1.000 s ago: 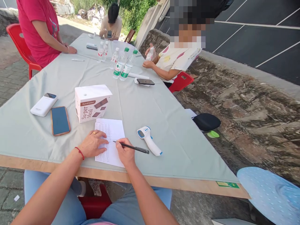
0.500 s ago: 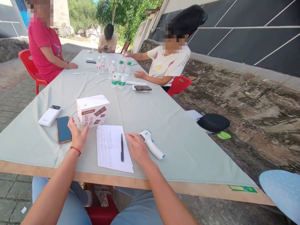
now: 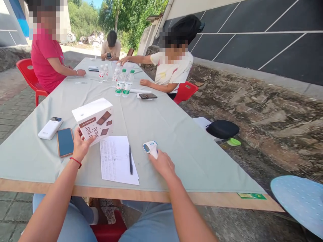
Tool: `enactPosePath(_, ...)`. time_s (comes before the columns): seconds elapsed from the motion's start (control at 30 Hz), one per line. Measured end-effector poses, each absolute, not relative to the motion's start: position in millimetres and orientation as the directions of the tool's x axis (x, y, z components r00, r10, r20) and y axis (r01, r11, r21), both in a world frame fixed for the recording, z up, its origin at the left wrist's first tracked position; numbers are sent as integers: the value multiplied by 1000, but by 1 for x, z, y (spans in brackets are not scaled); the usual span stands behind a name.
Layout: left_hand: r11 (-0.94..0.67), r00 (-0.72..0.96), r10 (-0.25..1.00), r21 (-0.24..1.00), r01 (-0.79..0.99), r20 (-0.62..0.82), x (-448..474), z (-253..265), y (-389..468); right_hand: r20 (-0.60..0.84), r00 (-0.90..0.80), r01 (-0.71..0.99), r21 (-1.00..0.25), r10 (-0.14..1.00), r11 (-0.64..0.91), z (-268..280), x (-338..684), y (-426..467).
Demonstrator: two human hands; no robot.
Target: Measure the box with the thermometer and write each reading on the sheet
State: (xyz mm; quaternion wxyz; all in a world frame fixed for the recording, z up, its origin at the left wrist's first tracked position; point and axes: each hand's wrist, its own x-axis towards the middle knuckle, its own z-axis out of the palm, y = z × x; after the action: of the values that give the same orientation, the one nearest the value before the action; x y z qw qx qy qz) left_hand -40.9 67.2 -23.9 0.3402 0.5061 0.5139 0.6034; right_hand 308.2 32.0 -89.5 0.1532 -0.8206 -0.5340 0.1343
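Note:
My left hand (image 3: 82, 145) grips the lower left corner of a white and brown meal box (image 3: 97, 117), which is tilted on the table. With my right hand (image 3: 163, 163) I hold the handle of a white and blue infrared thermometer (image 3: 151, 148), its small screen facing up. Between my hands lie sheets of paper (image 3: 114, 161) covered with rows of writing, and a black pen (image 3: 130, 159) rests along their right side. A phone in a brown case (image 3: 65, 142) lies just left of my left hand, beside a white power bank (image 3: 50, 128).
Several water bottles (image 3: 120, 82) stand mid-table, near a dark phone (image 3: 148, 96). A person in pink (image 3: 49, 64) sits at the left, one in a white patterned shirt (image 3: 171, 69) at the right, another (image 3: 111, 48) at the far end. The table's front edge (image 3: 151, 197) is close to my lap.
My left hand has closed on the box and tipped it. My right hand has moved right, from beside the papers, and taken hold of the thermometer, turning it. The view has shifted slightly.

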Motion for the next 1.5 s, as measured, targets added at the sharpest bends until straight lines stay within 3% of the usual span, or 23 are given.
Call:
enactPosePath(0.1,-164,-171,973,986,-39,155,-31,-28,46,-27,441,636,-696,897,-333,-79,292,25)
enactPosePath(0.2,-110,-75,991,994,-10,109,-25,-38,36,36,472,272,-956,881,-106,-60,261,5)
enactPosePath(0.27,-122,-42,991,990,77,125,-25,-43,34,38,320,0,-999,947,40,-45,234,-13)
enactPosePath(0.33,-166,-46,983,964,210,179,-26,-46,35,4,115,-203,-979,993,27,-31,207,-30)
enactPosePath(0.4,-210,-44,970,918,337,239,-27,-48,36,-14,-24,-287,-958,1000,-21,-23,184,-40)
enactPosePath(0.5,-257,-22,957,877,406,291,-28,-49,37,-45,-94,-317,-946,995,-73,-24,161,-43)
enactPosePath(0.83,-270,-17,955,896,351,295,-24,-49,37,-63,-48,-280,-957,997,-74,-50,138,-29)
enactPosePath(1.17,-257,-38,960,923,288,279,-22,-47,35,-158,-37,-418,-894,987,-159,-51,129,-31)
enactPosePath(1.5,-255,-23,961,913,320,276,-24,-49,37,-152,-13,-342,-928,988,-147,-51,129,-32)
